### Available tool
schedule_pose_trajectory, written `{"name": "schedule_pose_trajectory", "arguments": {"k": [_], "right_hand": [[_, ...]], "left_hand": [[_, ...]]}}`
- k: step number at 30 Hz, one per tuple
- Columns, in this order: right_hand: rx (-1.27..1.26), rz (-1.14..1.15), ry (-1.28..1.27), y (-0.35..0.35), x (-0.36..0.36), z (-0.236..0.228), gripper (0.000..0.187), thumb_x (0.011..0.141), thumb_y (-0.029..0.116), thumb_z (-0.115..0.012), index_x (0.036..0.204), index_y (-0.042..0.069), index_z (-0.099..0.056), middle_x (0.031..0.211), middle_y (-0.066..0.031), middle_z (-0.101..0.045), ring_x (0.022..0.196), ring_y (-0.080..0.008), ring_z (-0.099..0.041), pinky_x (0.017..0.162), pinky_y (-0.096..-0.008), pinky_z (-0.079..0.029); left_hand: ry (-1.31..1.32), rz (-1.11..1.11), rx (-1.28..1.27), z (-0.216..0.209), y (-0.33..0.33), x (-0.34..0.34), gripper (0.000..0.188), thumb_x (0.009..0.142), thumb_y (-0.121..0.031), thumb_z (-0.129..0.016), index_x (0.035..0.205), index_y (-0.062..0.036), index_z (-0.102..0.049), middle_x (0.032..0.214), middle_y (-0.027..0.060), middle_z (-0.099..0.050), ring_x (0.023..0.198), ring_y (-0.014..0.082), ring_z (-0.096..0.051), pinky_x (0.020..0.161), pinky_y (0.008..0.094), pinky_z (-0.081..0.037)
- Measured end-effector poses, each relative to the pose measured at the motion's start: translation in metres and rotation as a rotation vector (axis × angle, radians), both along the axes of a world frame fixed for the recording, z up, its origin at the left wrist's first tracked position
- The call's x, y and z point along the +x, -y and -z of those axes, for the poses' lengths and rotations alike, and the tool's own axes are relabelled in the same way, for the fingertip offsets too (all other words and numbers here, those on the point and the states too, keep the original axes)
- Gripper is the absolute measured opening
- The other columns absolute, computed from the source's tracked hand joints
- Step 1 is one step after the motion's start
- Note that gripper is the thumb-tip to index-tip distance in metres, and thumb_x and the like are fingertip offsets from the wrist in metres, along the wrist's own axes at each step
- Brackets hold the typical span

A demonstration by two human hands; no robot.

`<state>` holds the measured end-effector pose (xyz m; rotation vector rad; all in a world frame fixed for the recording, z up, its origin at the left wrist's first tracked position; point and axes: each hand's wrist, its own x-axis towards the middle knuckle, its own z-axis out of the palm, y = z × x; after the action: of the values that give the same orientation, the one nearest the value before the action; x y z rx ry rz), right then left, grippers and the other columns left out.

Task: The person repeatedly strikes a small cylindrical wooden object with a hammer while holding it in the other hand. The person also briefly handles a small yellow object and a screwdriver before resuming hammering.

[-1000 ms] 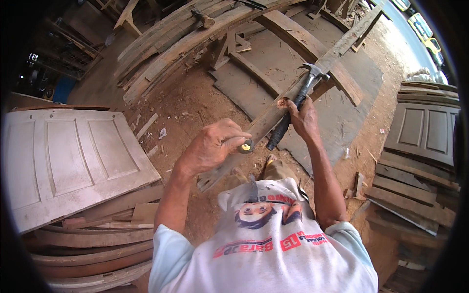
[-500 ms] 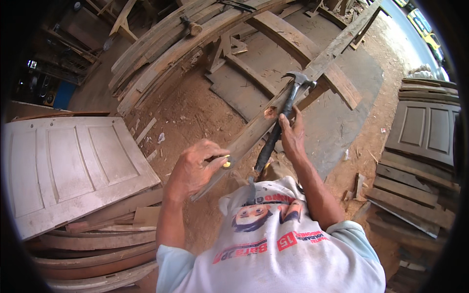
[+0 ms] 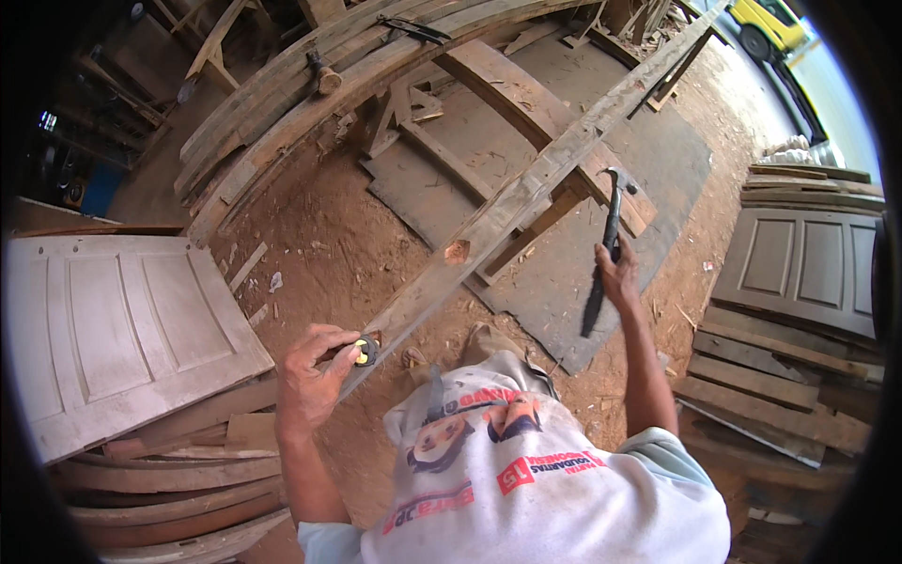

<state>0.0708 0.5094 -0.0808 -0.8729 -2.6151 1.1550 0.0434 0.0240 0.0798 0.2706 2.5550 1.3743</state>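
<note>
A long wooden beam [image 3: 540, 191] runs slantwise from near my left hand to the far right, with a chipped-out mortise [image 3: 457, 251] cut in its upper face. My left hand [image 3: 312, 369] pinches a small black and yellow tape measure [image 3: 368, 352] over the beam's near end; whether it touches the wood I cannot tell. My right hand [image 3: 620, 274] is wrapped round the handle of a claw hammer [image 3: 612, 221]. The hammer points away from me, its steel head upward, to the right of the beam and apart from it.
A mallet [image 3: 325, 75] and a dark clamp-like tool [image 3: 413, 30] lie on curved planks [image 3: 291, 103] at the far left. Pale panelled doors [image 3: 122, 338] lean at the left; another door [image 3: 799, 263] tops stacked boards at the right. Wood chips litter the floor.
My right hand has carried the hammer rightward, away from the beam. My left hand has shifted left and down, and more of the tape measure shows. The view has turned slightly right.
</note>
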Motion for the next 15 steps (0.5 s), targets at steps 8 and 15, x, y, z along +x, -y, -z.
{"name": "schedule_pose_trajectory", "arguments": {"k": [8, 15], "right_hand": [[0.456, -0.426, 0.145, -0.155, -0.029, 0.014, 0.044, 0.099, 0.021, -0.061, 0.139, 0.001, -0.058, 0.127, -0.0255, -0.063, 0.112, -0.0447, -0.063, 0.096, -0.0495, -0.050], [0.635, -0.365, 0.116, -0.180, -0.035, 0.072, 0.048, 0.103, 0.023, -0.055, 0.147, 0.003, -0.049, 0.144, -0.0219, -0.052, 0.127, -0.0451, -0.054, 0.104, -0.0508, -0.045]], "left_hand": [[0.097, -0.117, -0.002, -0.004, 0.000, 0.003, 0.018, 0.091, -0.007, -0.075, 0.107, 0.0007, -0.075, 0.104, 0.0103, -0.069, 0.098, 0.0195, -0.070, 0.084, 0.0327, -0.061], [0.016, -0.120, -0.049, 0.001, -0.001, 0.011, 0.019, 0.091, -0.008, -0.076, 0.108, 0.0015, -0.074, 0.106, 0.0106, -0.069, 0.098, 0.0193, -0.070, 0.085, 0.0331, -0.061]]}}
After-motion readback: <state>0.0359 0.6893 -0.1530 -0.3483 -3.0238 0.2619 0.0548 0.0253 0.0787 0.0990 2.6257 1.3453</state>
